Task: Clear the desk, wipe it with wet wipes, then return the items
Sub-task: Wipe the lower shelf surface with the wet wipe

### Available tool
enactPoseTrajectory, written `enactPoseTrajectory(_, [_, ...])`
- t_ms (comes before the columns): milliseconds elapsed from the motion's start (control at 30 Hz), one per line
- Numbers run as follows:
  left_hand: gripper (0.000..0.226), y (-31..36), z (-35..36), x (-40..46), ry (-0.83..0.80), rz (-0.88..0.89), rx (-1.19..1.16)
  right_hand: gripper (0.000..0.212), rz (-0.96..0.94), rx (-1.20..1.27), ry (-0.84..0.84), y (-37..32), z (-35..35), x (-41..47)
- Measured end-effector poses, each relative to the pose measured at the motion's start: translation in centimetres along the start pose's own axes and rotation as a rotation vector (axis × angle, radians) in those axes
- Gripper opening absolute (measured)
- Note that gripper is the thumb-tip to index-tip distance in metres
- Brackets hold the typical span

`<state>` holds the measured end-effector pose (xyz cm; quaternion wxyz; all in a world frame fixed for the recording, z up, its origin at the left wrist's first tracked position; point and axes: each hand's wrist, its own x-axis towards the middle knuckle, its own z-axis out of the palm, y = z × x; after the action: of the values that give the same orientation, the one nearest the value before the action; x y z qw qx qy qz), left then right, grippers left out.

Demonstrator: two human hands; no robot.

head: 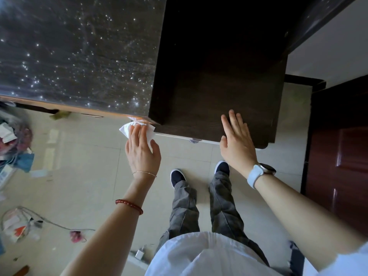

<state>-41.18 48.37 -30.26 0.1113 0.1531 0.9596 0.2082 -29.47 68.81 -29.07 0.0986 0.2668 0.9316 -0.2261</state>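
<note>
While the left hand (142, 150) is pressing the wet wipe (137, 131) flat-fingered against the surface (79, 56) edge at 6 o'clock, the wipe is risking slipping off to the floor (83, 166), as the right hand (237, 144) is lying wide and empty.

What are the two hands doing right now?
Left hand: open, fingers straight, pressing a white wipe at the desk edge.
Right hand: open, flat on the dark cabinet, holding nothing.

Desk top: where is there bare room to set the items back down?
The glossy desk top is bare in view, left of the dark cabinet. The cabinet top is bare beyond the right hand. The left hand presses a wipe at the desk's front edge.
</note>
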Motion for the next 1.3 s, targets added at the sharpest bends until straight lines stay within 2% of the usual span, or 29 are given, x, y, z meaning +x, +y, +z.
enactPoseTrajectory(100, [0.055,0.9,0.5,-0.9,-0.063,0.058,0.102,0.055,-0.05,-0.005,0.005,1.5,-0.3,-0.4])
enactPoseTrajectory(233, [0.057,4.1,2.1,-2.8,-0.214,0.355,0.267,0.055,-0.086,0.016,0.012,3.2,-0.7,-0.9])
enactPoseTrajectory(300, [0.058,6.8,3.4,-3.0,-0.27,0.43,0.296,0.054,-0.095,0.023,0.018,3.9,-0.9,-1.1])
enactPoseTrajectory(433, [0.061,10.3,4.8,0.1,-0.329,0.363,0.185,0.056,-0.086,0.006,0.029,5.4,-1.9,-1.5])
enactPoseTrajectory(567, [0.069,12.1,5.5,4.3,-0.276,0.26,0.252,0.056,-0.067,0.007,0.015,7.3,-2.8,-1.3])
enactPoseTrajectory(600, [0.068,13.0,5.9,4.2,-0.296,0.3,0.269,0.056,-0.062,0.013,0.016,7.7,-3.0,-1.2])
enactPoseTrajectory(700, [0.058,15.3,7.5,0.6,-0.386,0.599,0.262,0.055,-0.04,0.043,0.022,8.7,-3.3,-1.1])
enactPoseTrajectory(767, [0.053,15.2,7.8,-1.7,-0.393,0.67,0.252,0.055,-0.037,0.043,0.018,9.1,-3.4,-1.3])
enactPoseTrajectory(867, [0.048,12.5,6.6,-2.6,-0.309,0.564,0.219,0.053,-0.029,0.038,0.014,8.4,-3.5,-1.4])
enactPoseTrajectory(967, [0.047,8.8,4.4,-3.0,-0.203,0.221,0.102,0.055,-0.009,0.034,-0.002,6.6,-3.1,-1.3])
enactPoseTrajectory(1033, [0.047,6.7,3.5,-3.0,-0.132,0.095,0.074,0.054,-0.035,0.045,-0.01,4.9,-2.6,-1.2])
enactPoseTrajectory(1167, [0.055,4.5,2.6,-2.7,-0.121,0.092,0.093,0.054,-0.09,0.033,-0.054,1.1,-1.1,-0.9])
enactPoseTrajectory(1300, [0.056,3.1,1.8,-2.6,-0.129,0.121,0.036,0.055,-0.029,0.033,-0.048,-1.9,0.1,-0.5])
